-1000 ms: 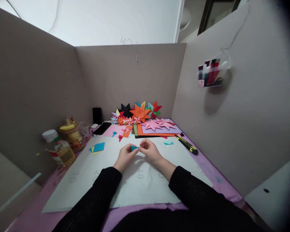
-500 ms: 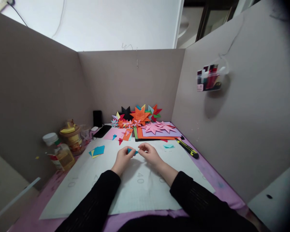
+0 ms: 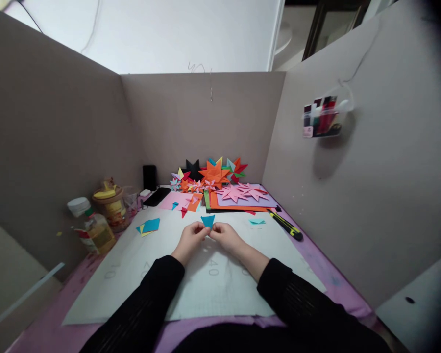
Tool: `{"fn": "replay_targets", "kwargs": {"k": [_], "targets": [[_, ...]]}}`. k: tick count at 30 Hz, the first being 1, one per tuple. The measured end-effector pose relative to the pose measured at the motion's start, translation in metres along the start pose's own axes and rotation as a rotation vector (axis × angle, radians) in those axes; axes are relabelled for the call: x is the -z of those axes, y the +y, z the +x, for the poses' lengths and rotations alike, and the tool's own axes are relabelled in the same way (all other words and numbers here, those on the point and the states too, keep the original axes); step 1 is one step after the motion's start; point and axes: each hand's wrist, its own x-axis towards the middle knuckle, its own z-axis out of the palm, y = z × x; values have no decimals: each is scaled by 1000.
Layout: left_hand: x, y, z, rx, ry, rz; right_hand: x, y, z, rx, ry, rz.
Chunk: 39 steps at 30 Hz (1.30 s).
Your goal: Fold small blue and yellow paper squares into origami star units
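Observation:
A small blue folded paper piece is held up between my two hands, its wide edge at the top and its point down. My left hand pinches its lower left side, and my right hand pinches the lower right. The fingertips of both hands almost meet below it. Left of my hands, blue and yellow paper squares lie overlapped on the white sheet. A pale turquoise folded piece rests to the right.
A yellow-black utility knife lies at the right edge. Folded paper stars stand at the back, behind stacked coloured paper. On the left are a bottle, a lidded jar and a phone. Grey panels enclose three sides.
The blue paper, mostly hidden by my fingers before, now stands upright with its wide edge showing. Both hands have turned slightly and closed in around its lower point.

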Motion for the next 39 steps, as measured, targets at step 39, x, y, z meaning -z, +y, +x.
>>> {"fn": "replay_targets", "kwargs": {"k": [39], "targets": [[9, 11, -2, -37, -26, -121, 22, -14, -4, 302, 133, 171]]}}
